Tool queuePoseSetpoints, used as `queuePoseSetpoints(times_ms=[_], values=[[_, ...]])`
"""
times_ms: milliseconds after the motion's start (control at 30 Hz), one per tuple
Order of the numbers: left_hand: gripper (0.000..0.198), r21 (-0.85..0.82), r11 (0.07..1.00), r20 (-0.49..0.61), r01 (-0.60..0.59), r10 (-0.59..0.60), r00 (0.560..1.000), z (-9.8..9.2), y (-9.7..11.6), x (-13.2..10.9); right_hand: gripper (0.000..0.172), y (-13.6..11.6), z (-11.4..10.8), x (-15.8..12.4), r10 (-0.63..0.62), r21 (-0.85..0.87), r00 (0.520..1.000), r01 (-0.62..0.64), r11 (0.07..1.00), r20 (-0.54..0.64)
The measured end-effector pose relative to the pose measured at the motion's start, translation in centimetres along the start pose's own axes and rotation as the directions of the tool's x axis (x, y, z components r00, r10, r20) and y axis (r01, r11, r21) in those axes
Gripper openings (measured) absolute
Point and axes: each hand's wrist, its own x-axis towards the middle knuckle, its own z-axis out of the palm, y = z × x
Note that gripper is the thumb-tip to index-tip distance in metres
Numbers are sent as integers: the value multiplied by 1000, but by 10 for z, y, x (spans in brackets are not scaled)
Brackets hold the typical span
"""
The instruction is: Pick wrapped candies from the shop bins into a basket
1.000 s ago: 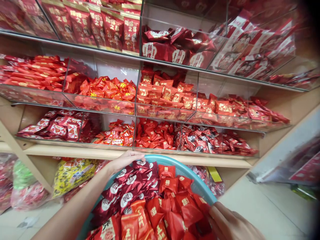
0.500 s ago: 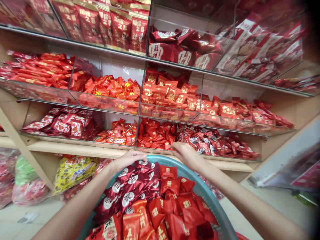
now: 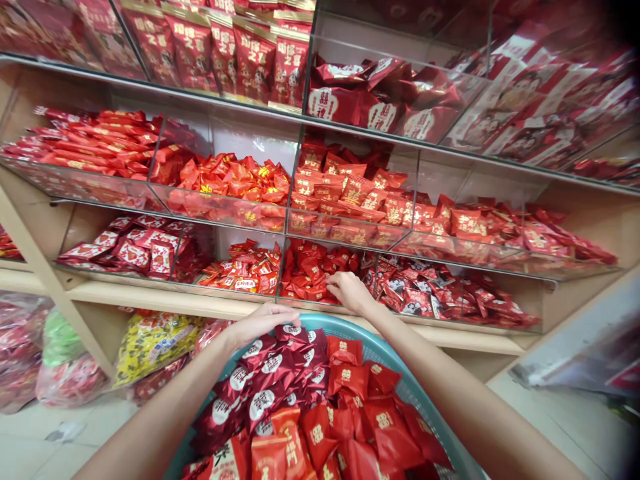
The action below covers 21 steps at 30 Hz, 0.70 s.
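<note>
A teal plastic basket (image 3: 320, 321) full of wrapped sweets stands in front of me. My left hand (image 3: 265, 321) is closed over its far rim, fingers bent down beside the maroon packets (image 3: 267, 363) with white labels. Red packets (image 3: 393, 427) with gold print fill the basket's right side, and orange-red ones (image 3: 273, 457) lie nearest me. Past the rim, my right hand (image 3: 350, 291) is at the lowest shelf, with loosely bent fingers touching the red-wrapped sweets (image 3: 305, 270) in a clear bin. No packet shows between those fingers.
Clear-fronted bins hold more red packets (image 3: 350, 193) on the shelves above. Black-and-red sweets (image 3: 420, 290) lie right of my right hand. The wooden shelf edge (image 3: 200, 304) runs behind the basket. A yellow bag (image 3: 155, 343) and other plastic bags (image 3: 70, 360) sit low on the left.
My right hand has moved forward and left, from above the bin's front edge to the red-wrapped sweets. My left hand stays on the rim. The view has shifted slightly.
</note>
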Motion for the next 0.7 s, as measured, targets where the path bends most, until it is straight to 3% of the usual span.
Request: queuePoseSetpoints(times_ms=[200,267,333,400,500,700], values=[[36,-38,999,-15,34,-34,999,0,-1,-1,21,-3,-20,-20,18,303,1000,-15,953,-9],[30,-114,993,-17,39,-41,999,-1,-3,0,21,-7,-25,-34,19,554,996,-65,830,87],[20,-251,967,-26,36,-43,999,-4,-6,2,24,-10,-27,-48,-6,769,975,-171,616,222],[16,-398,916,-12,55,-65,998,-6,-7,2,28,-13,-25,-57,-24,833,945,-277,478,328],[25,-475,875,37,98,-91,995,-6,-8,1,27,-17,-17,-62,0,808,913,-360,466,407],[24,-283,958,-17,38,-44,999,-6,-14,3,22,-31,-2,-62,-24,765,886,-386,516,463]])
